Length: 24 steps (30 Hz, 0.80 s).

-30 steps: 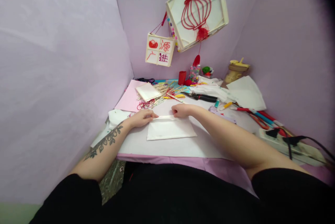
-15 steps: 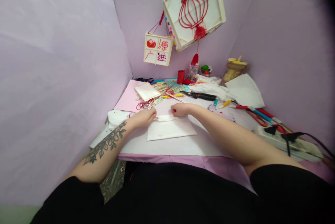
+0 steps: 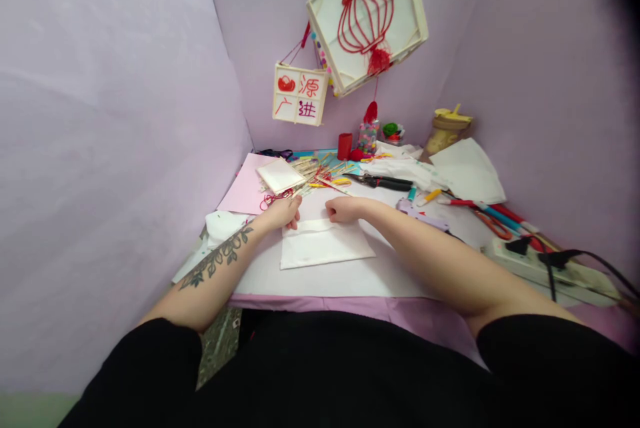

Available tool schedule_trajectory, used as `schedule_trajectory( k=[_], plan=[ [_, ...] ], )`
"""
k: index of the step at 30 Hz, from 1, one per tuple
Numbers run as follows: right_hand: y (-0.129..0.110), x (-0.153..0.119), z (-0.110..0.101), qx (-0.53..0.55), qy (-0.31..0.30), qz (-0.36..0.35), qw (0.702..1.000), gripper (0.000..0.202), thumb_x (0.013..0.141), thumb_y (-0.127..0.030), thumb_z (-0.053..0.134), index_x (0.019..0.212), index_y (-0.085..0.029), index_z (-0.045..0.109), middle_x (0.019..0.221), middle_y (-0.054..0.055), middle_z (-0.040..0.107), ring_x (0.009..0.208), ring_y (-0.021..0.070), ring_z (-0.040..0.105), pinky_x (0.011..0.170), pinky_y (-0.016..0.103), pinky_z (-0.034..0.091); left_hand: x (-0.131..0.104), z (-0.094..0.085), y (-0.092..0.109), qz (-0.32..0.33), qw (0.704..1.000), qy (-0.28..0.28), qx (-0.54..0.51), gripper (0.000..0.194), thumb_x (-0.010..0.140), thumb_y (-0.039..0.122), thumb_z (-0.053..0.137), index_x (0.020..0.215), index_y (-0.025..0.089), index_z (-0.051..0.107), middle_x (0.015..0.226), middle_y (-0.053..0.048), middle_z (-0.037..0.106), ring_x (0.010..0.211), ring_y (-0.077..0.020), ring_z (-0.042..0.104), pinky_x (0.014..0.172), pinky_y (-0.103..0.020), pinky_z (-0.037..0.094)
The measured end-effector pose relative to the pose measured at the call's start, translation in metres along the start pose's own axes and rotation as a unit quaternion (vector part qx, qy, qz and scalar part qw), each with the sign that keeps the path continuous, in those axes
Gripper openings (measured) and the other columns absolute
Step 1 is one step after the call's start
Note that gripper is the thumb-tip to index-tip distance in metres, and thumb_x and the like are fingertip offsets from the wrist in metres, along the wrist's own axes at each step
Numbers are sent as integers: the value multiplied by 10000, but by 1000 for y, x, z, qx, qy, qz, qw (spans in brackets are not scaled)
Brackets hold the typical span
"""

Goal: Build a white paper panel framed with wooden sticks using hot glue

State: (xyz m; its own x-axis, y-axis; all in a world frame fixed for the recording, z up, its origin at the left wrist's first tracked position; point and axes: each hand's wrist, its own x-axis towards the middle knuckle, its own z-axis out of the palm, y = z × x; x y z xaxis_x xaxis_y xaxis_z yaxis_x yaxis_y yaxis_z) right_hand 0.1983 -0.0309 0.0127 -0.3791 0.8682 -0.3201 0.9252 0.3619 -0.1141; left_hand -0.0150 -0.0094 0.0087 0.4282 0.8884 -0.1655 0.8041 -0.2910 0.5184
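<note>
A flat white cloth-like piece (image 3: 327,248) lies on the white table cover, its far edge folded over in a strip. At the far left corner of this piece is my left hand (image 3: 287,212), its fingers partly curled and pointing down; whether they pinch anything is too small to tell. My right hand (image 3: 344,209) is closed at the far right part of the folded strip, with its fingertips on the white edge.
Behind my hands lie a small white framed panel (image 3: 281,176), thin sticks, red cord and black pliers (image 3: 383,182). Markers (image 3: 505,218) and a power strip (image 3: 550,268) are at the right. Framed lantern art (image 3: 367,21) hangs above. Purple walls enclose both sides.
My left hand has shifted slightly up and its fingers have loosened from the folded strip's left end. The strip lies flatter there. My right hand has hardly moved.
</note>
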Motion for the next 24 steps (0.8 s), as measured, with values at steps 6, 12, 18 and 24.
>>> schedule_trajectory(
  k=[6,12,18,24],
  plan=[
    [2,1,1,2,3,-6,1000,271,780,-255,578,1028,-169,646,1093,107,666,959,241,621,727,268,444,-6,-4,1,43,994,11,97,294,823,365,483,674,153,622,609,-43,683,590,-157,607,562,-234,423],
    [1,1,1,3,5,-8,1000,261,784,-235,570,1023,-164,647,1088,109,667,958,243,621,715,268,440,-18,-3,2,143,971,27,189,177,798,222,489,785,180,661,754,-39,700,728,-173,619,667,-247,430],
    [0,-1,0,6,3,-6,1000,260,783,-234,578,1025,-167,647,1102,103,664,964,238,620,721,261,437,-22,-1,1,157,960,16,230,189,852,253,460,856,186,637,793,-61,672,744,-185,617,671,-258,434],
    [-1,-2,-1,2,3,-3,1000,276,791,-231,567,1048,-163,640,1101,109,665,974,242,618,726,262,439,-16,0,11,183,927,6,328,223,888,238,424,857,165,632,857,-113,643,805,-220,619,704,-302,452]
  ],
)
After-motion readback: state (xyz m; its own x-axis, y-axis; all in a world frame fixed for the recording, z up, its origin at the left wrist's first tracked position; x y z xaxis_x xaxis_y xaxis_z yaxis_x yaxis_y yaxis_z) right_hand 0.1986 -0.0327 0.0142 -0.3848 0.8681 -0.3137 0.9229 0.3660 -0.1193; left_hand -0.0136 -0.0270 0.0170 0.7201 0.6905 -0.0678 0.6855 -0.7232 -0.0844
